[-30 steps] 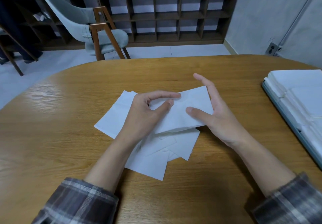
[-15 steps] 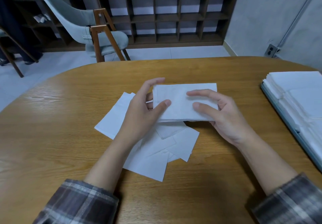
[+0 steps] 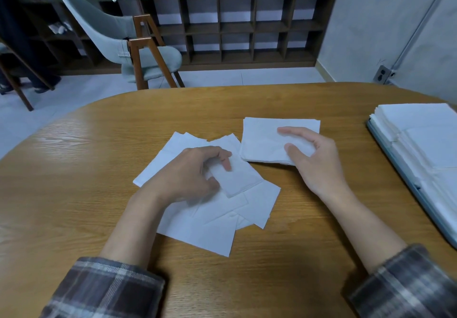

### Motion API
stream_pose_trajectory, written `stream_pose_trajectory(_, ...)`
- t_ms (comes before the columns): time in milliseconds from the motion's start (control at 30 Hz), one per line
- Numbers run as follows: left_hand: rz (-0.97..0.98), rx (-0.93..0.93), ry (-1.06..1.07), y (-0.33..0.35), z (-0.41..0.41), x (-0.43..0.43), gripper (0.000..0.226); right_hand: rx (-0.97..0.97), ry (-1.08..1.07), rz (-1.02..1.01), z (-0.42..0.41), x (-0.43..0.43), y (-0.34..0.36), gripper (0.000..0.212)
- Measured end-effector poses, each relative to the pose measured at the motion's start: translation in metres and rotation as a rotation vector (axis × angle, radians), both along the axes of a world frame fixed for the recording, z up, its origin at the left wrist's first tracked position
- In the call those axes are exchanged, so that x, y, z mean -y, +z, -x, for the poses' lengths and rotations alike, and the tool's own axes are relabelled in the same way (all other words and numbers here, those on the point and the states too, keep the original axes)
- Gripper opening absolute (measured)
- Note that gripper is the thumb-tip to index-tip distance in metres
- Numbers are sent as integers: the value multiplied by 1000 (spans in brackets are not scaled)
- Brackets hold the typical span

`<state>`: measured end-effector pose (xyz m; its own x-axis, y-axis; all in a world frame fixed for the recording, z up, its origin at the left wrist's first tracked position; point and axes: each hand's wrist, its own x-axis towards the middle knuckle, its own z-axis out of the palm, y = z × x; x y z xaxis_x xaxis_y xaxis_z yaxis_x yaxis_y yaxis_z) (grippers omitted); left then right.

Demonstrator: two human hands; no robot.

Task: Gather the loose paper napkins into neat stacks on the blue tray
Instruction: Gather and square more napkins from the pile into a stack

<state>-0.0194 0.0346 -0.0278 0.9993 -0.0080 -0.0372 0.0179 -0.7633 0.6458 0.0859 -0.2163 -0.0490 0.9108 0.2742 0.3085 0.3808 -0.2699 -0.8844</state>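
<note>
Several loose white paper napkins (image 3: 217,221) lie fanned out on the wooden table in front of me. My left hand (image 3: 188,174) rests on this pile and pinches the top napkin (image 3: 235,176) between thumb and fingers. My right hand (image 3: 311,159) grips a small gathered stack of napkins (image 3: 262,139), held just right of the pile, thumb under and fingers on top. The blue tray (image 3: 405,166) sits at the table's right edge, filled with neat white napkin stacks (image 3: 420,129).
The oval wooden table (image 3: 99,169) stretches left and forward. Beyond it stand a grey chair with wooden legs (image 3: 128,43) and a dark cubby shelf (image 3: 237,25) along the wall. A wall socket (image 3: 382,73) is at the right.
My left hand let go of the gathered stack and dropped onto the loose pile, pinching its top napkin. My right hand carried the stack to the right, off the pile.
</note>
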Motion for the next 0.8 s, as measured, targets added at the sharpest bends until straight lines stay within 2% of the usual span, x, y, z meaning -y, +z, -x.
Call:
stream_pose_trajectory(133, 48, 134, 43, -8, -6, 0, 9, 1, 4, 1, 0, 0, 0, 36)
stream_pose_trajectory(367, 161, 341, -3, -11, -8, 24, 5, -1, 52, -37, 3, -1, 2, 34)
stream_pose_trajectory(500, 189, 434, 6, -14, -10, 31, 8, 25, 191, -50, 8, 1, 9, 22)
stream_pose_trajectory(600, 190, 532, 16, -12, -9, 35, 9, 12, 312, -6, 15, 2, 12, 25)
stream_pose_trajectory(767, 158, 541, 0, -9, -9, 32, 9, -12, 219, -59, 16, -6, 6, 2)
stream_pose_trajectory(800, 166, 532, 31, -8, -9, 30, 7, -26, 208, -86, 15, -5, 8, 5)
